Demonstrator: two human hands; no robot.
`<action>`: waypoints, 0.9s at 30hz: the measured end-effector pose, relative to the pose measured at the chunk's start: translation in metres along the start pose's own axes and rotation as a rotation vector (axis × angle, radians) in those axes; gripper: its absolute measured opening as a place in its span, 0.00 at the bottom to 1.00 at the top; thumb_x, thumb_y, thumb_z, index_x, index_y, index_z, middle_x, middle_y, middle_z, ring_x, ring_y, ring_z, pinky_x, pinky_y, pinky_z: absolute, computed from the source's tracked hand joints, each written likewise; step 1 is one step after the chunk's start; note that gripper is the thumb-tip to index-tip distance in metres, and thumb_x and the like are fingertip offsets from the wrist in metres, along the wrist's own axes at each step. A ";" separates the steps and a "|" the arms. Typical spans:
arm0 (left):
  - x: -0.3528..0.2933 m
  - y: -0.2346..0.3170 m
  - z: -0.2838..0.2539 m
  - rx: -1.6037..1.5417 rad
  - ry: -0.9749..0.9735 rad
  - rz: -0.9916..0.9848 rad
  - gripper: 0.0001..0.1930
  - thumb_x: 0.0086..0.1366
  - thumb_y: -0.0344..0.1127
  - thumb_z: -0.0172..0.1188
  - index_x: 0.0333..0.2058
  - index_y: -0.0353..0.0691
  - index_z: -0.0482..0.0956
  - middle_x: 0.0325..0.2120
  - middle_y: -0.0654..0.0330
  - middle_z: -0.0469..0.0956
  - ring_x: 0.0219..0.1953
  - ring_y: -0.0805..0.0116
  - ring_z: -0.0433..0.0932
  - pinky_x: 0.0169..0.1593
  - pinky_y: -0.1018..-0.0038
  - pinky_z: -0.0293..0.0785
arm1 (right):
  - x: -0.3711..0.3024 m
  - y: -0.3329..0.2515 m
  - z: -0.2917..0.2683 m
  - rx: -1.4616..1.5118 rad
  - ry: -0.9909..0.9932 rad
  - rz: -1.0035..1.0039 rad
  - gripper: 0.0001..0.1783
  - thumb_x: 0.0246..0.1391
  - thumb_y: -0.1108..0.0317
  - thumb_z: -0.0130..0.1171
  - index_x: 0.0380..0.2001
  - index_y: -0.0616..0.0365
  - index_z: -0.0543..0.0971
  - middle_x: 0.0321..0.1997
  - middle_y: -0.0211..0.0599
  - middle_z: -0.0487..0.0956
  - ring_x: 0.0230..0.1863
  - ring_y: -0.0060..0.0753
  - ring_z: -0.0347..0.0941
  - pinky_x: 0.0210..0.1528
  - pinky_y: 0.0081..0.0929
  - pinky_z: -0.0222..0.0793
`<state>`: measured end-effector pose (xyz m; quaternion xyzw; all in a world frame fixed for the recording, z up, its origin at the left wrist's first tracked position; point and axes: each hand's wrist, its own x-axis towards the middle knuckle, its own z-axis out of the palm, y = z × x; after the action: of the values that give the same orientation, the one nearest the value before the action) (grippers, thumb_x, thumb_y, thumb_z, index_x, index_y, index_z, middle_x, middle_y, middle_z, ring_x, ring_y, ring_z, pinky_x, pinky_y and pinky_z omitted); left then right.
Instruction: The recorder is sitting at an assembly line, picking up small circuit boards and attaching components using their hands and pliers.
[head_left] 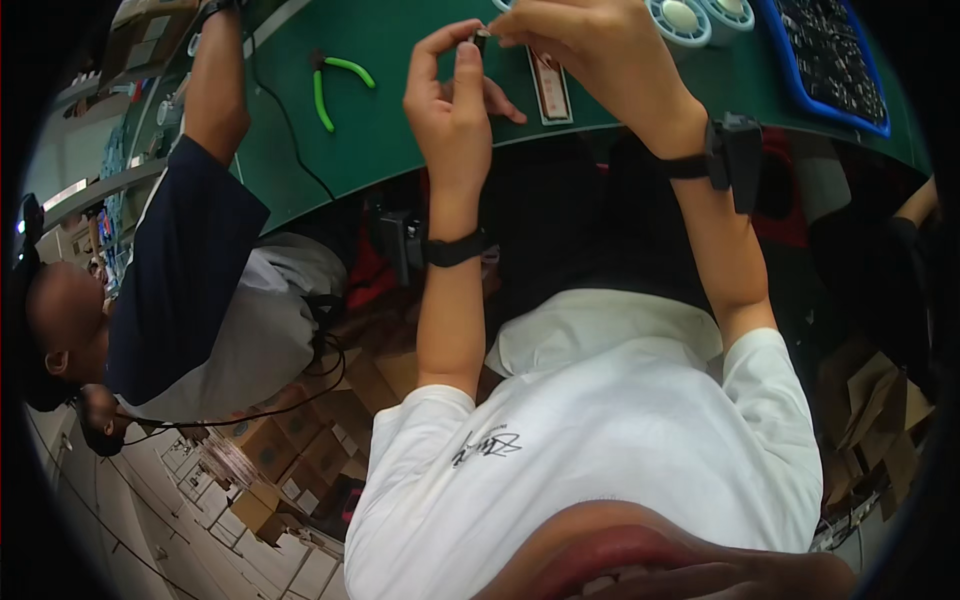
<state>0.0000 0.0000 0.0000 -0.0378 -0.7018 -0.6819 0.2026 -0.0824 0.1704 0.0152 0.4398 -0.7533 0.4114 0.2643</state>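
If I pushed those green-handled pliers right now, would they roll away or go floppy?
The pliers would probably slide instead of rolling, because they lie flat with their handles spread wide. The handles might swing a bit, since they seem to meet at a joint. The dark head looks like metal, so that end may feel heavier.

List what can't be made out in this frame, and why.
All in the head view:
- Small dark part at the fingertips: too small, partly covered by the left hand and right hand.
- Flat rectangular piece: upper end hidden by the right hand.
- Dark pieces in the blue tray: too small to identify; tray cut off by upper edge.
- Co-worker's forearm: hand beyond upper edge.
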 end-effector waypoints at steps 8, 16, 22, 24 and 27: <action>-0.066 0.024 0.023 -0.108 0.062 -0.322 0.12 0.80 0.35 0.55 0.54 0.34 0.77 0.31 0.60 0.81 0.18 0.78 0.75 0.21 0.76 0.77 | -0.033 -0.061 -0.049 0.096 -0.203 0.229 0.16 0.55 0.83 0.66 0.46 0.60 0.87 0.39 0.39 0.87 0.37 0.37 0.86 0.37 0.29 0.82; -0.051 0.014 0.013 -0.117 0.036 -0.233 0.13 0.80 0.38 0.55 0.53 0.34 0.78 0.30 0.59 0.81 0.19 0.76 0.77 0.20 0.78 0.75 | -0.024 -0.059 -0.039 0.161 -0.114 0.295 0.07 0.55 0.76 0.69 0.38 0.59 0.86 0.38 0.42 0.86 0.38 0.43 0.84 0.38 0.31 0.79; -0.060 0.014 0.008 -0.111 -0.033 -0.246 0.15 0.80 0.40 0.55 0.54 0.34 0.78 0.32 0.58 0.82 0.19 0.74 0.78 0.20 0.77 0.76 | -0.032 -0.069 -0.037 0.137 -0.050 0.254 0.06 0.53 0.76 0.69 0.36 0.63 0.85 0.34 0.43 0.83 0.36 0.46 0.82 0.38 0.35 0.78; -0.060 0.011 0.005 -0.117 -0.031 -0.244 0.15 0.80 0.40 0.55 0.54 0.34 0.78 0.31 0.58 0.81 0.19 0.73 0.78 0.20 0.77 0.76 | -0.033 -0.068 -0.033 0.128 -0.034 0.237 0.06 0.53 0.76 0.70 0.35 0.64 0.84 0.33 0.42 0.82 0.36 0.47 0.81 0.38 0.35 0.78; -0.062 0.008 0.006 -0.135 -0.027 -0.252 0.15 0.80 0.40 0.56 0.54 0.34 0.78 0.31 0.57 0.81 0.19 0.73 0.78 0.20 0.76 0.76 | -0.044 -0.055 -0.019 0.120 0.049 0.142 0.06 0.52 0.76 0.70 0.34 0.64 0.84 0.33 0.42 0.81 0.36 0.47 0.81 0.38 0.35 0.78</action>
<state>0.0585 0.0206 -0.0131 0.0277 -0.6564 -0.7469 0.1029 -0.0125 0.1907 0.0131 0.3902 -0.7499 0.4840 0.2260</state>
